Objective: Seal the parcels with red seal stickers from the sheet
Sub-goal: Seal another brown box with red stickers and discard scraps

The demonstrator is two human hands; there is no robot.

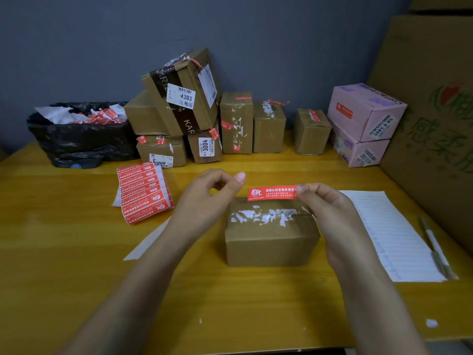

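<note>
**Item:** red seal sticker (pixel 272 193). Peeled from its backing and held level in the air, just above the far top edge of the brown parcel (pixel 271 237). Printed face toward the camera. Not pressed down, as far as can be seen.

**Right hand** (pixel 330 208): grip closed as a thumb-and-forefinger pinch on the sticker's right end.

**Left hand** (pixel 207 198): grip slack, fingers loosely curled and holding nothing, just beside the sticker's free left end.

**Parcel:** on the desk (pixel 76 252), front centre, between the forearms. Torn white label residue (pixel 263 216) runs along its top.

**Supply:** sticker sheets (pixel 144 193), fanned on the desk left of the left hand.

**Also present:**
- a stripped backing sheet (pixel 394 237) at right
- sealed parcels (pixel 179 98) stacked against the wall
- a black-lined bin (pixel 79 134) holding scraps, far left

**Step in hand (judged):** laying the sticker over the parcel's closure.

**Method advised:**
- Take the free end with the left hand and draw the strip taut.
- Line it up over the closure.
- Touch one end down first, then smooth along its length to avoid creases.
- Press hard over the ragged residue, where the bond is likely weak.
- Land both ends on clean cardboard.
- Keep fingertips off the adhesive.
</note>
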